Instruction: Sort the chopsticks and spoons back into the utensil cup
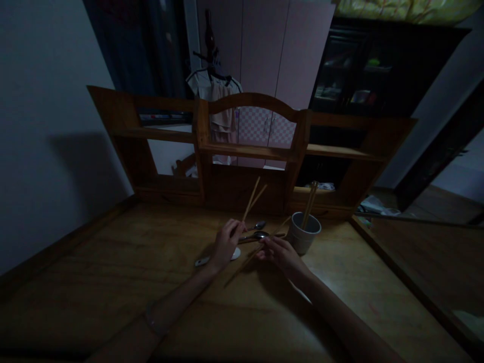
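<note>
My left hand [227, 242] is closed around a pair of chopsticks [251, 201], whose tips point up and away from me. In my right hand [279, 253], the fingers pinch another chopstick [242, 269] slanting down to the left over the table. Between and beyond the hands lie metal spoons [260, 225], partly hidden by my fingers. A white spoon [235, 253] rests under my left wrist. Just right of my right hand stands a grey cup [302, 238] with several chopsticks [310, 204] upright in it. Something thin and white [300, 292] shows beside my right forearm.
The wooden table [113, 272] ends at a wooden shelf unit [249, 151] along its back. A wall [45, 126] borders the left side. Beyond the shelf are hanging clothes [215, 93], a pink wardrobe [264, 55] and a dark cabinet [355, 75].
</note>
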### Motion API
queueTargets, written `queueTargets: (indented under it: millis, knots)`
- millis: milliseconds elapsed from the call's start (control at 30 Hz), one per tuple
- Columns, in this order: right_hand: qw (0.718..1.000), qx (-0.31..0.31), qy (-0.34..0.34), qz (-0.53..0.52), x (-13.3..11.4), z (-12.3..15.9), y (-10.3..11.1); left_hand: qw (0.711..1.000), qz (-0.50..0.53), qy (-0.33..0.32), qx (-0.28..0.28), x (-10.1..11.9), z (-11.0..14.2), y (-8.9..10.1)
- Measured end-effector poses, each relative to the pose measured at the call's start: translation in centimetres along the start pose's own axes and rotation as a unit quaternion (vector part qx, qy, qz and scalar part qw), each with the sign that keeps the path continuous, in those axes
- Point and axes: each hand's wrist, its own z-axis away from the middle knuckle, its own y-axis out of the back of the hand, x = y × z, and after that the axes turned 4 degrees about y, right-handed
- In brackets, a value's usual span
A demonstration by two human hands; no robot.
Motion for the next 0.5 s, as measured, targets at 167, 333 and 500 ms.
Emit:
queueTargets:
  millis: [167, 333, 500]
  knots:
    - [0.997, -0.035, -0.047, -0.057, -0.04, 0.29, -0.20, 1.000, -0.007, 0.004, 0.006, 0.29, 0.29, -0.17]
    - [0.989, -0.069, -0.063, -0.115, -0.44, 0.24, 0.11, 1.000, 0.000, -0.004, 0.029, 0.84, 0.27, 0.11]
    - [0.986, -0.049, -0.072, -0.143, -0.32, -0.12, 0.41, 0.998, 0.005, -0.002, 0.067, 0.83, 0.04, 0.56]
